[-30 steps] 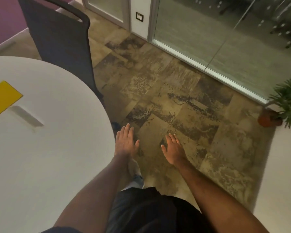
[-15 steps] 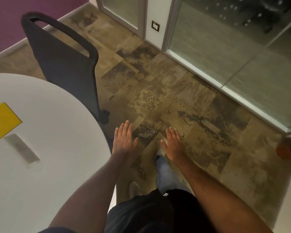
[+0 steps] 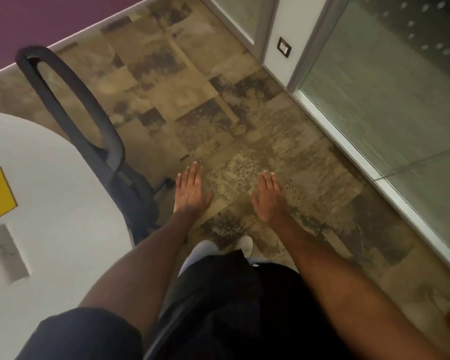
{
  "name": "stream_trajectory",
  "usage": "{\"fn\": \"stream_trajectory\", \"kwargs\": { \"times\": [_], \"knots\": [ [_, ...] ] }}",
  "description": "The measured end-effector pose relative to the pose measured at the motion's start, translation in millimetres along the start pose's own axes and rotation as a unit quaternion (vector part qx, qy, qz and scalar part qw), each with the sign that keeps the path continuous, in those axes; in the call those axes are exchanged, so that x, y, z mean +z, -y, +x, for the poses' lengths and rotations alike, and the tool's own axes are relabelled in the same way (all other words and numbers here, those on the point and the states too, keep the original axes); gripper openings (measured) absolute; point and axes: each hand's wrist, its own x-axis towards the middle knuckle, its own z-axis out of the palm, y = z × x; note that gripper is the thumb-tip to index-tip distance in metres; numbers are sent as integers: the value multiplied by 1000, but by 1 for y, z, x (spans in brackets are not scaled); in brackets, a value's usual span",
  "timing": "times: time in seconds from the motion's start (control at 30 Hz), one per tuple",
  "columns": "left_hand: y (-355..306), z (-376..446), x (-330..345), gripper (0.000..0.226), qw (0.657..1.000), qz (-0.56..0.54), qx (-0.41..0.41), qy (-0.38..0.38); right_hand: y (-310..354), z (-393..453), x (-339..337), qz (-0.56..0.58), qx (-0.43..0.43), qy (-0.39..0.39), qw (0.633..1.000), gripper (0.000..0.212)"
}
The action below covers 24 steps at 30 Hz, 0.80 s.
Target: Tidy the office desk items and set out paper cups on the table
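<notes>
The person wears a dark navy short sleeve on the left arm, with both forearms bare below it. Dark shorts cover the lap. Below the shorts' hem show light blue-grey legwear and a white shoe.
</notes>
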Motion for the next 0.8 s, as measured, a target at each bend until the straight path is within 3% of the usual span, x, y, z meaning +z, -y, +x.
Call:
{"fn": "stream_trajectory", "kwargs": {
  "times": [0.43, 0.8],
  "knots": [
    [12, 213, -72, 77, 994, -49, -95, -23, 33, 245, -108, -43, -78, -1, 996, 69],
    [105, 382, -166, 75, 977, -89, -176, -79, 161, 464, -200, -69, -158, -1, 985, 68]
  ]
}}
